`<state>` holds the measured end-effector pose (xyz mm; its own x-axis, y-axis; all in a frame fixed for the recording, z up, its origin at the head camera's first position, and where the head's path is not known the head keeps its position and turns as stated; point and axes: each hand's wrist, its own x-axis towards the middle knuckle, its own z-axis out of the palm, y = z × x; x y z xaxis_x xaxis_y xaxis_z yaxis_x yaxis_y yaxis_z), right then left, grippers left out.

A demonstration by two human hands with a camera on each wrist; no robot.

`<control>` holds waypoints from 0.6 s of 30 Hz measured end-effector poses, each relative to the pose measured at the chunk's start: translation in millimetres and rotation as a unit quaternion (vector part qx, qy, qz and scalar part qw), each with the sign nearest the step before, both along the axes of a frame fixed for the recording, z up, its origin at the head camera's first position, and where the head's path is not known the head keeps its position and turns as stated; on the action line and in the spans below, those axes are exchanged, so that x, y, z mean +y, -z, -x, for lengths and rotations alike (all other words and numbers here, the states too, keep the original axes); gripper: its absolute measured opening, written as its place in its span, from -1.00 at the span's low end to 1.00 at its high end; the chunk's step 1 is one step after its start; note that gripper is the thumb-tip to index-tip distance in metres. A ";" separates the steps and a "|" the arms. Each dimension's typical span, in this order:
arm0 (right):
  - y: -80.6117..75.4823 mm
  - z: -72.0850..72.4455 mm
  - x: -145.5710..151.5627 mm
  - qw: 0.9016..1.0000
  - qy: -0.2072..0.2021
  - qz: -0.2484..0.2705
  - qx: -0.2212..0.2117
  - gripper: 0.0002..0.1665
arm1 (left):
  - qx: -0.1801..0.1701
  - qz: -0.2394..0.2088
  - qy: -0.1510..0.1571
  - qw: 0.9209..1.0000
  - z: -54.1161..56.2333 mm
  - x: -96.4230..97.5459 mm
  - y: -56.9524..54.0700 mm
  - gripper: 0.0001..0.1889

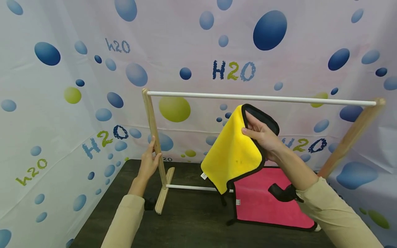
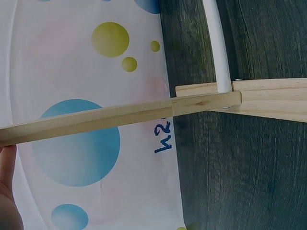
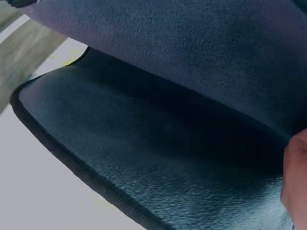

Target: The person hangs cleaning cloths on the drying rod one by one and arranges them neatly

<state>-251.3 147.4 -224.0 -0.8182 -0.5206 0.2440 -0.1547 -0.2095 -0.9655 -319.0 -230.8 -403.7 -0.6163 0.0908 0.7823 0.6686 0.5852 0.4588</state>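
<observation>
My left hand holds the left wooden post of a rack, with the thumb across it; in the left wrist view a finger touches that post's edge. My right hand pinches the upper part of a yellow towel with black trim. Its dark grey-blue reverse fills much of the right wrist view, where the cloth folds into two layers beside the hand. The towel hangs in front of the rack, just below the white top bar, with a lower corner pointing down.
A pink towel with black edging lies on the dark wood-grain table, partly under my right arm. The rack has a lower white bar, a wooden foot and a slanting right post. A bubble-patterned curtain hangs behind.
</observation>
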 end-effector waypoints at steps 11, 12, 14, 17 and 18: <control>-42.3 19.6 -9.4 0.995 0.015 -0.086 0.053 -0.21 | -0.014 0.005 -0.016 1.000 -2.3 0.8 -1.6 -0.06; -46.9 21.5 -10.5 0.994 0.014 -0.094 0.059 -0.21 | -0.016 0.005 -0.017 1.000 -2.3 1.0 -1.7 -0.07; -55.8 24.5 -12.7 0.991 0.014 -0.109 0.073 -0.21 | -0.016 0.004 -0.018 1.000 -2.6 1.4 -1.7 -0.07; -68.3 28.3 -16.2 0.987 0.018 -0.123 0.097 -0.21 | -0.014 0.003 -0.018 1.000 -2.7 1.7 -2.1 -0.07; -72.0 29.5 -17.4 0.985 0.023 -0.129 0.109 -0.22 | -0.013 0.002 -0.019 1.000 -2.6 1.8 -2.3 -0.07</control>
<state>-280.8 130.0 -152.0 -0.7851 -0.5518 0.2814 -0.3688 0.0513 -0.9281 -316.4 -229.0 -401.4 -0.6397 0.0705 0.7654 0.6341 0.6111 0.4737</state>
